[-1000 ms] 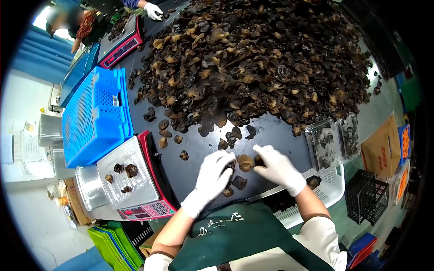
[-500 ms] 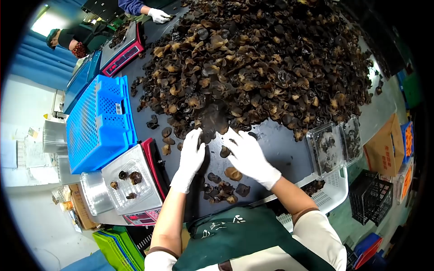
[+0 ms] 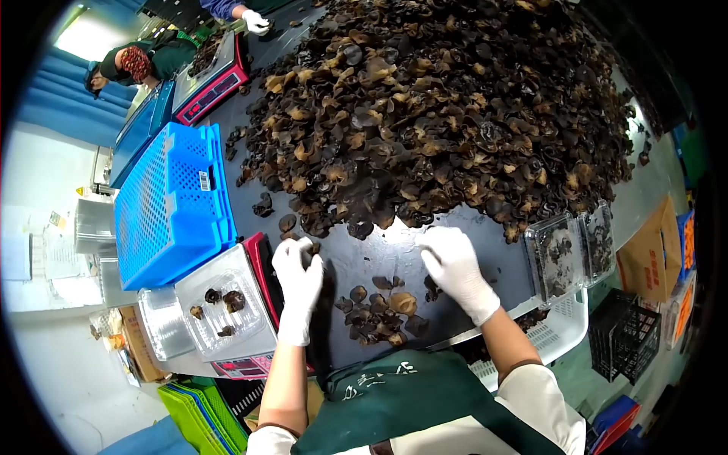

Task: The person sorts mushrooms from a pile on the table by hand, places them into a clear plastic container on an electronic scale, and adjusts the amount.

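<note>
A large heap of wood ear mushrooms [image 3: 425,114] covers the table. My gloved left hand [image 3: 298,280] is just right of the near scale, loosely curled, thumb and fingers apart. It is close to a few loose wood ears at the heap's edge; no piece shows in its grip. My gloved right hand [image 3: 456,271] hovers over the bare metal, fingers bent and thumb apart, with nothing visible held. A dark wood ear [image 3: 432,288] lies beside its wrist side. Between my hands and the apron sits a small cluster of wood ears [image 3: 375,317].
Left, a clear plastic tray [image 3: 203,322] with several pieces rests on a red-edged scale [image 3: 262,277]. Behind it stands a blue crate [image 3: 163,212]. Clear boxes [image 3: 557,258] are at right, above a white basket [image 3: 565,322]. Another person's gloved hand [image 3: 256,23] is at the far edge.
Both hands have drawn back from the heap and apart, left hand leftward, right hand rightward. Some loose pieces now lie nearer the small cluster. The co-worker at far left has bent over.
</note>
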{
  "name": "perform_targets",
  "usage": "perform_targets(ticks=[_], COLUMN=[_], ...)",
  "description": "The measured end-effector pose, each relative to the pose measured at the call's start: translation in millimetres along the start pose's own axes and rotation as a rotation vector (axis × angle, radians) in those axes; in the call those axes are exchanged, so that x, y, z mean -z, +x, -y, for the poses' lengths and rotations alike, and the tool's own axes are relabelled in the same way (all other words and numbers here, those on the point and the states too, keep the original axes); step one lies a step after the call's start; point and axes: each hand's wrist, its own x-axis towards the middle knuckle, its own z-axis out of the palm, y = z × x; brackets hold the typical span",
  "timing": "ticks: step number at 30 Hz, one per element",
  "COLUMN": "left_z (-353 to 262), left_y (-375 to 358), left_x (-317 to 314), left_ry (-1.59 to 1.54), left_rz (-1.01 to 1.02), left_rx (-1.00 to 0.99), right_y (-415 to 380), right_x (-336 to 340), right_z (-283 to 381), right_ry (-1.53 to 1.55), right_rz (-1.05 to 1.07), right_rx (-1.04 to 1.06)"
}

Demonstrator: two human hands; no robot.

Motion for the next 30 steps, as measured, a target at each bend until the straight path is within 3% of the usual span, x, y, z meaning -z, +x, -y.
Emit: perform_targets(ticks=[1,2,3,7,8,9,12,13,15,18,19,21,25,28,29,30], left_z=[8,22,29,38,39,35,16,8,-4,-21,-21,-27,-27,-19,-13,-11], left_y=[8,17,20,20,17,15,-6,-13,-35,-69,-73,-77,-78,-80,-83,-86], left_x=[-8,-16,-28,-41,-41,-38,-28,-21,-14,-6,-4,1,11,23,23,23], left_ry=[0.001,0.010,0.078,0.116,0.104,0.066,-0.035,-0.073,-0.102,-0.492,-0.412,-0.420,-0.329,-0.197,-0.188,-0.158], left_rz=[-0.068,-0.012,-0.081,-0.039,-0.041,-0.145,-0.108,0.018,0.182,0.255,0.259,0.160,0.061,0.059,0.045,0.047], left_rx=[0.133,0.187,0.222,0.175,0.161,-0.007,-0.075,-0.065,-0.034,0.181,0.128,0.106,0.134,0.140,0.141,0.159], right_y=[2,4,2,-11,-16,-19,-20,-21,-35,-48,-48,-42,-39,-23,-19,-18], right_x=[-2,-1,-5,-3,9,22,83,92,85,40,26,6,-31,-1,16,36], right_z=[-7,-8,-15,-37,-37,-34,-4,9,14,16,22,41,43,39,37,29], right_ry=[-0.111,-0.135,-0.141,-0.085,-0.011,0.065,0.108,0.039,0.022,-0.096,-0.094,-0.190,-0.276,0.205,0.214,0.297], right_rz=[-0.052,0.057,0.061,0.083,0.189,0.296,0.920,1.033,0.838,0.506,0.425,0.399,0.574,0.355,0.390,0.641], right_rx=[-0.029,-0.082,-0.083,-0.021,-0.101,-0.179,-0.382,-0.476,-0.303,0.017,0.103,0.210,0.224,0.136,0.129,0.015])
